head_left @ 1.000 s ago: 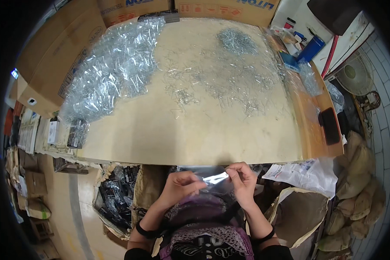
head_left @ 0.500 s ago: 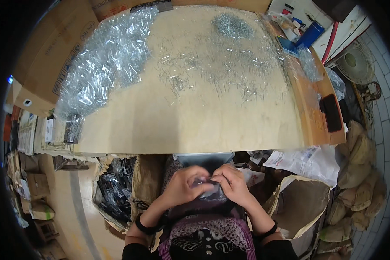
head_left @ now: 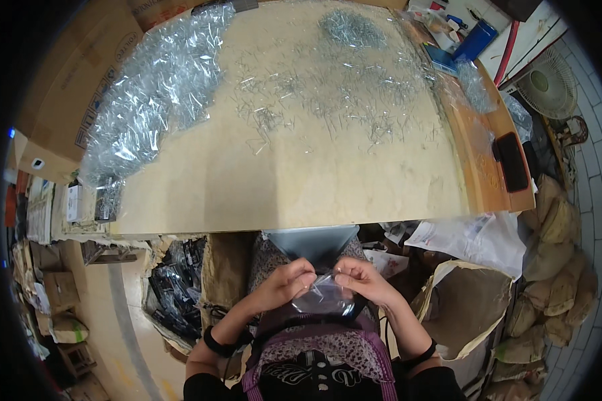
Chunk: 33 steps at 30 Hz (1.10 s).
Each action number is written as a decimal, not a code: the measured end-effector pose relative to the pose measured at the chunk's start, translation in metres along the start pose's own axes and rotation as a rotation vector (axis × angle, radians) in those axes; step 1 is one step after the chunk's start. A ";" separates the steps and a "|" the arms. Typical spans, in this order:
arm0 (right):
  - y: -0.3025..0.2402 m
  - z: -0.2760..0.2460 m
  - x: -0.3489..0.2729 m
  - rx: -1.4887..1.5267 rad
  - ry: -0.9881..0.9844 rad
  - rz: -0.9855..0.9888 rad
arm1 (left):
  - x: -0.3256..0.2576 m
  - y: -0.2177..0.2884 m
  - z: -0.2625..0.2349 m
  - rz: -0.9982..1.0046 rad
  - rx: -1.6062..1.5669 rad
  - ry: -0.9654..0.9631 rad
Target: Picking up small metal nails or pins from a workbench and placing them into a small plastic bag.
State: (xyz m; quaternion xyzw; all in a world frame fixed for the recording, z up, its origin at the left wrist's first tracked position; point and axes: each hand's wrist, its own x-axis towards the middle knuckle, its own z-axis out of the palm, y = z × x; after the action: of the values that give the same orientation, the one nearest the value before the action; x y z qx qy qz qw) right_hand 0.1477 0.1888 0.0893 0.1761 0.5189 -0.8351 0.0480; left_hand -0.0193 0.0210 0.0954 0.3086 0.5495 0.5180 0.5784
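Observation:
Over my lap, just below the table's near edge, I hold a small clear plastic bag (head_left: 324, 302) between both hands. The fingers of my left hand (head_left: 286, 283) are pinched on its upper left edge. My right hand (head_left: 366, 281) pinches the upper right edge with thumb and forefinger. The bag hangs below the fingertips, shiny and see-through; I cannot make out anything inside it. Beyond my hands lies the pale wooden tabletop (head_left: 314, 190), with thin bent metal wires (head_left: 354, 100) scattered over it. Behind my hands, a grey tray-like surface (head_left: 312, 240) shows under the table edge.
A heap of shiny clear packets (head_left: 157, 87) covers the table's left side; a wire pile (head_left: 351, 29) lies at the back. A phone (head_left: 512, 162) rests on the right ledge. An open carton (head_left: 471, 307) stands right, a box of dark packets (head_left: 175, 287) left.
My hands have moved slightly apart, and the plastic bag now spreads out between them. The dark bit at my fingertips no longer shows. The view has tilted down a little.

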 end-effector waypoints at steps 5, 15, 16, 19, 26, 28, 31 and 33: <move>-0.002 0.000 0.002 -0.036 -0.080 0.119 | 0.002 -0.003 0.002 -0.078 0.032 0.044; 0.033 -0.008 -0.003 -0.224 -0.042 -0.086 | 0.001 -0.044 -0.006 -0.020 0.340 0.041; 0.031 0.000 -0.001 -0.135 0.003 -0.062 | 0.001 -0.049 -0.001 0.023 0.303 0.069; 0.037 0.002 0.001 -0.151 0.019 0.022 | 0.004 -0.043 0.008 0.075 0.272 0.137; 0.058 -0.016 0.004 -0.435 0.068 -0.015 | -0.001 -0.045 -0.012 -0.084 0.272 -0.101; 0.059 -0.017 0.006 -0.710 0.115 -0.030 | -0.001 -0.053 -0.018 -0.092 0.440 -0.050; 0.077 -0.020 0.015 -1.159 0.278 -0.412 | 0.002 -0.063 -0.019 0.148 0.744 0.207; 0.083 -0.016 0.021 -1.096 0.352 -0.322 | 0.005 -0.070 -0.018 0.154 0.771 0.281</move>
State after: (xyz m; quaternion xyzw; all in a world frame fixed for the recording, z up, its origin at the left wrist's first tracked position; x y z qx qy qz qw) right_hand 0.1542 0.1675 0.0056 0.1805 0.8945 -0.4007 -0.0818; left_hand -0.0187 0.0032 0.0251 0.4691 0.7521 0.3529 0.2997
